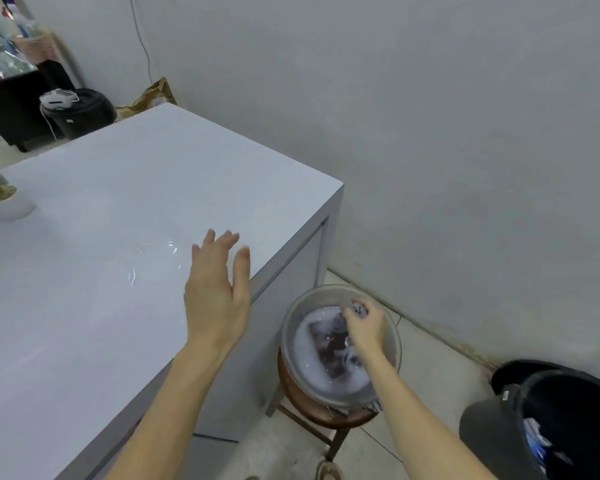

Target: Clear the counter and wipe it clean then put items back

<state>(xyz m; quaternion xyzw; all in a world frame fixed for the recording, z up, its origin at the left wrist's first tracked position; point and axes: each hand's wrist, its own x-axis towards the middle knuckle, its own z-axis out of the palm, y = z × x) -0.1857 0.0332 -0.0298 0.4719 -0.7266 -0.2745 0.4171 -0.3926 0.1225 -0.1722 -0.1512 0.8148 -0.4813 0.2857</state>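
Observation:
The white counter [125, 209] fills the left half of the view, with a wet glossy patch near its right edge. My left hand [215, 289] hovers over that edge, palm down, fingers spread, holding nothing. Below the counter's corner, a clear plastic basin [291, 323] of soapy water sits on a round wooden stool [312, 410]. My right hand [366, 325] reaches into the basin and grips a dark wet cloth [329, 344], which hangs partly in the foam.
A small white pot with a pink-flowered plant [4, 199] stands at the counter's left edge. A black bin [551, 420] sits on the floor at lower right, another black bin [80, 112] beyond the counter's far end. A grey wall runs along the right.

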